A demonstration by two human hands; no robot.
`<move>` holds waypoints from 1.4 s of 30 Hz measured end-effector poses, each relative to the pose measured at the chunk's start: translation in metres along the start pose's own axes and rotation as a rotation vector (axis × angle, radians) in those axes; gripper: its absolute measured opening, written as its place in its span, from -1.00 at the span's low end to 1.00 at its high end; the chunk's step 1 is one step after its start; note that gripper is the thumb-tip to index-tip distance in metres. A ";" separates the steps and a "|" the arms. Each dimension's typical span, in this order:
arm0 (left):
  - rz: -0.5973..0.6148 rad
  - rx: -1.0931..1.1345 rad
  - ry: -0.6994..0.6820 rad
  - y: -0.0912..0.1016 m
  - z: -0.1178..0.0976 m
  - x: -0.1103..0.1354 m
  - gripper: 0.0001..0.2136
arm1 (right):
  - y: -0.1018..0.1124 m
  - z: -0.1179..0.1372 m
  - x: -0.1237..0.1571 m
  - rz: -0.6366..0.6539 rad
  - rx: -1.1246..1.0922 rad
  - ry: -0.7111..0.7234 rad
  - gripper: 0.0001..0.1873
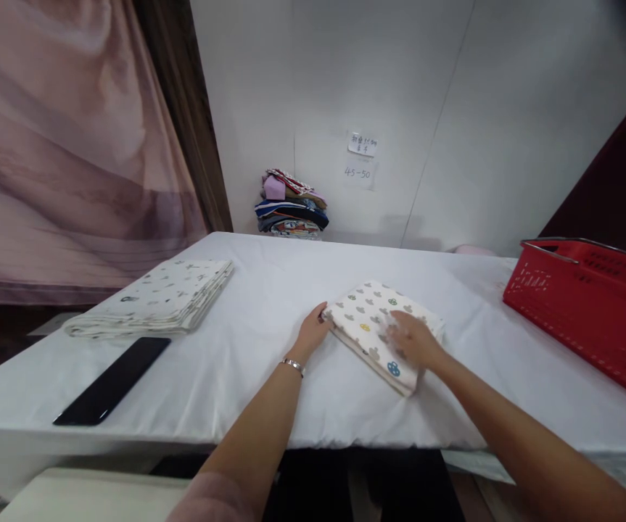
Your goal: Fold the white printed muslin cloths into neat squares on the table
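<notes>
A folded white cloth [370, 319] printed with small grey, green and blue shapes lies on the white table [269, 290] near its front edge. My left hand [314, 328], with a bracelet on the wrist, pinches the cloth's left corner. My right hand [413, 341] lies flat on top of the cloth, fingers spread and slightly blurred.
A stack of folded patterned white cloths [154, 296] sits at the table's left, with a black phone [114, 380] in front of it. A red plastic basket [590, 304] stands at the right. Folded coloured clothes [291, 205] are piled against the back wall.
</notes>
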State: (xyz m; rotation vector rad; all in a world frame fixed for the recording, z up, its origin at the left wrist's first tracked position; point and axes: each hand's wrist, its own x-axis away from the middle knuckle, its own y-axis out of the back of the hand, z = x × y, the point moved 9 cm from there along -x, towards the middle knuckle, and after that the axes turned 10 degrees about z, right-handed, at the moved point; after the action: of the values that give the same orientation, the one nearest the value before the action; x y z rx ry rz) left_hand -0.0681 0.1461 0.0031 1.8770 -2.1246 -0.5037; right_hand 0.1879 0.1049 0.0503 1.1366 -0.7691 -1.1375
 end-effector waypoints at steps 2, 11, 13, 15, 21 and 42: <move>-0.005 -0.038 -0.019 -0.001 0.000 -0.001 -0.50 | -0.025 0.033 0.016 0.098 0.009 0.082 -0.40; -0.121 -0.213 0.056 0.006 -0.012 -0.005 -0.67 | -0.052 0.057 0.038 0.258 0.187 0.089 -0.23; -0.154 -0.206 0.056 0.008 -0.012 -0.003 -0.67 | -0.051 0.058 0.039 0.262 0.194 0.084 -0.23; -0.176 -0.210 0.050 0.009 -0.013 -0.001 -0.67 | -0.051 0.060 0.039 0.253 0.197 0.086 -0.23; -0.248 -0.345 -0.017 0.016 -0.026 0.009 -0.65 | -0.056 0.061 0.039 0.224 0.177 0.117 -0.23; -0.130 -0.407 -0.149 0.008 -0.033 0.006 -0.52 | -0.046 0.064 0.038 0.380 0.050 0.054 -0.22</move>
State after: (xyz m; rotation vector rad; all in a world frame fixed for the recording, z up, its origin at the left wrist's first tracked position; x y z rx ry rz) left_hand -0.0626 0.1386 0.0364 1.7898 -1.8126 -1.0458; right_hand 0.1271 0.0489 0.0219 1.0049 -0.9301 -0.7705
